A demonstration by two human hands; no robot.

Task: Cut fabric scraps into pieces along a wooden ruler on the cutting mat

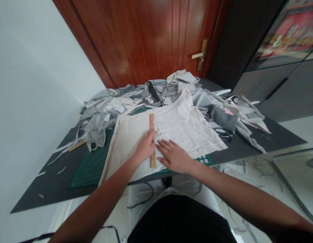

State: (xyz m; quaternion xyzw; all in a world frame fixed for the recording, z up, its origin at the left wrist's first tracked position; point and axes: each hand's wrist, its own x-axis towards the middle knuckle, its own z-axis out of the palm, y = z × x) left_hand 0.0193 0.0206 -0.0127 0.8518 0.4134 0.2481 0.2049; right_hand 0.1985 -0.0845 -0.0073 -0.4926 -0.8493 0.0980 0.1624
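Wooden ruler (151, 121) lies near-to-far on white fabric (181, 125), over the green cutting mat (92, 165), mid-desk (32, 194); left hand (145, 147) has fingers bunched on the ruler, can't tell if gripping; right hand (177, 158) lies flat just right, fingers slightly apart; best: press evenly, smooth wrinkles away from the edge.

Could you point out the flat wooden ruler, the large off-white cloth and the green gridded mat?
Flat wooden ruler (152, 161): head view, on its near end.
Large off-white cloth (183, 126): head view, bare part right of the ruler.
Green gridded mat (92, 165): head view, uncovered left part.
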